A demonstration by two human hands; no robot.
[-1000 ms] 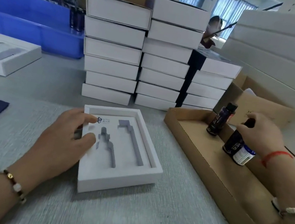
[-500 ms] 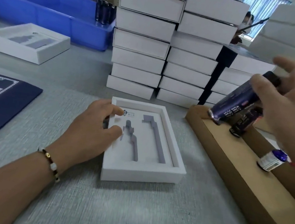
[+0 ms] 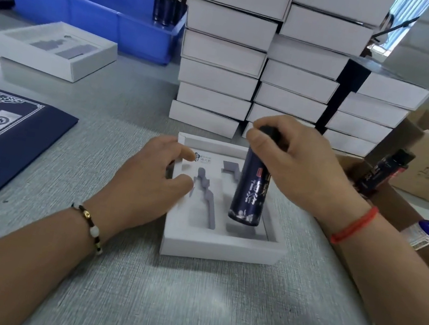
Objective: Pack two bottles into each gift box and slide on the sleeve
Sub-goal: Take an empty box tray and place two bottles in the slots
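Over gift box [image 3: 222, 244] on table, your right hand [image 3: 300, 171] pinches first bottle [image 3: 249, 193] by cap, above right slot. Left hand [image 3: 148, 179], fingers relaxed, steadies box. Next: lay bottle flat, aligned to cutout.

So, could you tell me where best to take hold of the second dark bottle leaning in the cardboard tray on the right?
Take the dark bottle by its cap end, coming from above and the left. It leans against the cardboard tray wall cap-up, so that end is free, while the wall blocks the far side. The right hand has its grip on the navy bottle; the left hand steadies the gift box.
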